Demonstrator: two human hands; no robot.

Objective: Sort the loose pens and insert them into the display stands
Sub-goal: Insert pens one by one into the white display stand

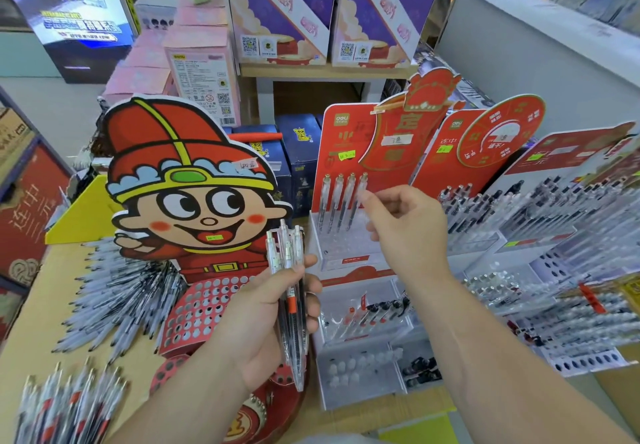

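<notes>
Crowded shop desk [31, 312] carries a red display stand [332, 166]; hands apart, the left hand [266, 319] grips a bundle of pens [289, 270] beside it; the right hand [408, 232] pinches the top of the fourth pen [354, 215]; press it straight down until level with its neighbours.

pens [292, 305]: clear glossy plastic; display stand [346, 246]: printed card, frosted plastic; table [31, 322]: smooth wood
</notes>
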